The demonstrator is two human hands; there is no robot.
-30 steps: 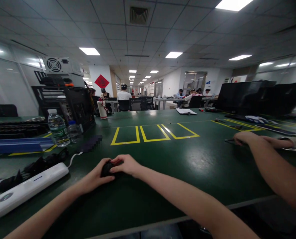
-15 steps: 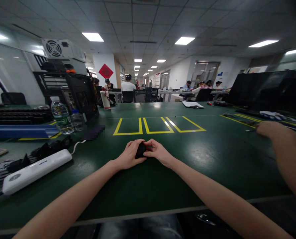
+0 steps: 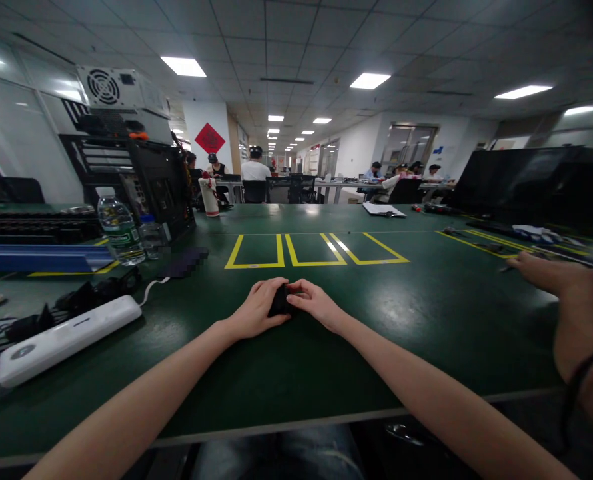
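My left hand (image 3: 254,309) and my right hand (image 3: 317,304) meet over a small black object (image 3: 278,301) that rests on the dark green table (image 3: 386,320). Fingers of both hands close around it from either side, so most of it is hidden and I cannot tell what it is. Three yellow tape rectangles (image 3: 312,250) are marked on the table just beyond my hands.
A white power strip (image 3: 65,339) and black cables lie at the left, with two water bottles (image 3: 120,233) and a black rack (image 3: 131,177) behind. A co-worker's hand (image 3: 546,275) and forearm reach in at the right. Monitors (image 3: 521,183) stand far right; people sit at distant desks.
The view has shifted so my hands with the black object now sit in the middle of the frame. The co-worker's hand at the right has moved and an arm now fills the right edge.
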